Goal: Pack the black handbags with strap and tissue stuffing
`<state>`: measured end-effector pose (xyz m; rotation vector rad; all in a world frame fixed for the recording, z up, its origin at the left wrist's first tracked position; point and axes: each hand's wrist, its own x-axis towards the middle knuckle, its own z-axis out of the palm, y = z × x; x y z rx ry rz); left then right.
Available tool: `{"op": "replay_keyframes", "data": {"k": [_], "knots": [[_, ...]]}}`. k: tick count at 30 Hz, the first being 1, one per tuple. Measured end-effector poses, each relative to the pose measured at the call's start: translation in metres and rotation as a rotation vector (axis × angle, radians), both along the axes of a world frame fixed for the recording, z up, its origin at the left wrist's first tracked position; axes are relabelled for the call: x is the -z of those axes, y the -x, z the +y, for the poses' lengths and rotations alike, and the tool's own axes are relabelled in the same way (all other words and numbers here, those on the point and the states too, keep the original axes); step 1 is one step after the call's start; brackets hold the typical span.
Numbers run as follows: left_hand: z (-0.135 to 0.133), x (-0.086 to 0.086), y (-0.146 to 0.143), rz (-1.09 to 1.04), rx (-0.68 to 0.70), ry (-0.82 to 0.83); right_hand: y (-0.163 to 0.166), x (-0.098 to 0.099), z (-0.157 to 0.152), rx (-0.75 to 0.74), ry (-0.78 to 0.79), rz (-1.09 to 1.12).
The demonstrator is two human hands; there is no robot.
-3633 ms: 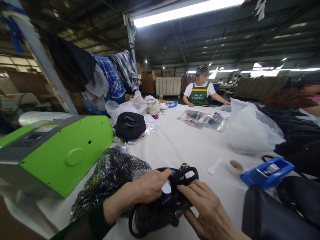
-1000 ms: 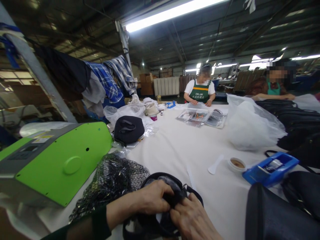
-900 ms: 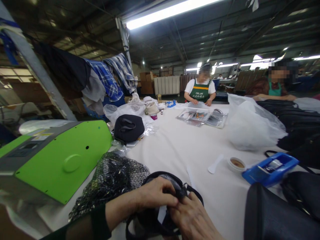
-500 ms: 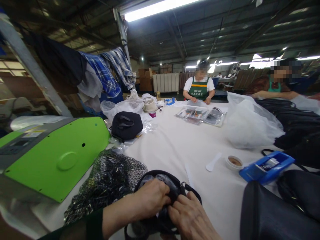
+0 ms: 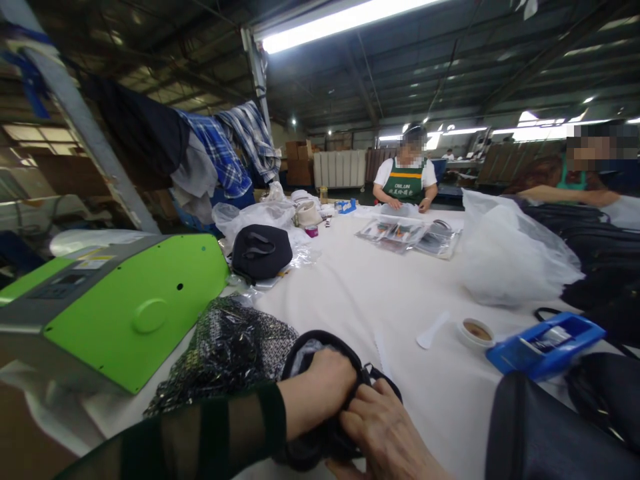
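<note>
Black zip bag [image 5: 327,437] stands open on the near edge of the white-covered table [image 5: 350,287]. Right hand [image 5: 383,427] grips its right side by the buckle, fingers bent over the edge. Left hand [image 5: 327,380] is down in the opening, deeper than half a second ago, sleeve cuff now at the bag; fingers hidden, grasp cannot be told. Just beyond lies a white toothed strip [image 5: 381,353], not seen on the cloth in the earliest view. Farther off, co-worker in green apron [image 5: 405,183], arm outstretched then, now has both hands at clear plastic [image 5: 401,209].
</note>
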<state>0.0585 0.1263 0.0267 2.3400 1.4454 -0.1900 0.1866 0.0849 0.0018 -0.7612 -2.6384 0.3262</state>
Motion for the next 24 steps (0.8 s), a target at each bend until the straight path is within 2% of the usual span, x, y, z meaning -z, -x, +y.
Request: {"op": "replay_keyframes", "data": {"k": [2,5,8,10,13,15,17,21,22,24], "knots": [[0.002,-0.021,0.007,0.023,0.033,0.089,0.000,-0.003,-0.001,0.039,0.024,0.067],[-0.002,-0.063,0.026,-0.021,0.108,0.218,-0.001,-0.005,-0.003,0.084,0.031,0.169],[-0.021,-0.100,0.053,-0.121,0.086,0.175,-0.002,-0.005,-0.002,0.108,0.014,0.240],[-0.043,-0.112,0.073,-0.242,0.041,0.102,-0.002,-0.004,-0.002,0.114,0.001,0.270],[-0.078,-0.108,0.096,-0.267,-0.068,0.034,-0.001,-0.006,-0.003,0.117,0.001,0.292],[-0.096,-0.095,0.102,-0.289,-0.150,-0.012,0.000,-0.009,-0.005,0.120,0.018,0.289],[-0.105,-0.078,0.101,-0.373,-0.166,-0.106,0.001,-0.013,-0.006,0.125,0.042,0.268],[-0.094,-0.052,0.087,-0.557,-0.218,-0.373,-0.001,-0.015,-0.007,0.131,0.053,0.252],[-0.088,-0.048,0.083,-0.551,-0.219,-0.431,-0.001,-0.014,-0.008,0.127,0.043,0.260],[-0.076,-0.043,0.077,-0.370,-0.140,-0.503,-0.003,-0.011,-0.008,0.117,0.017,0.284]]}}
